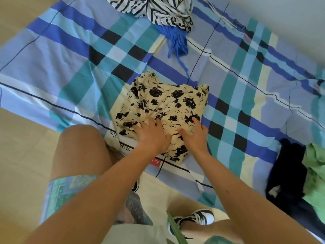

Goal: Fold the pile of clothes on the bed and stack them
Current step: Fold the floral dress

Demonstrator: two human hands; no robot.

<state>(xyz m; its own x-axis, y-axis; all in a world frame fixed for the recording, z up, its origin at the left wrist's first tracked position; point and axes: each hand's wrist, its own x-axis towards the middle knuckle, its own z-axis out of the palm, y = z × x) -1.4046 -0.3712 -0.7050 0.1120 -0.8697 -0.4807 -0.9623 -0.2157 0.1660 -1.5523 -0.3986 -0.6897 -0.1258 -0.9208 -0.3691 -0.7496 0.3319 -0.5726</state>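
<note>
Head view: cream floral garment lay centre frame on plaid bed. I saw left hand and right hand pressing it, fingers flat, gripping nothing. Striped top upper centre; black garment and green garment lower right.

Bright, soft, even light fills the view, with no glare and no hard-edged shadow anywhere. Only faint, diffuse shading lies under the left hand and right hand where they press on the floral garment, the sharpest thing in sight. Sharpness falls off outward: the striped garment at the top and the black garment and green garment at the right are smeared with blur. The wall is washed out and pale. Wide-angle distortion bows the straight lines of the plaid sheet — most near the edges.
</note>
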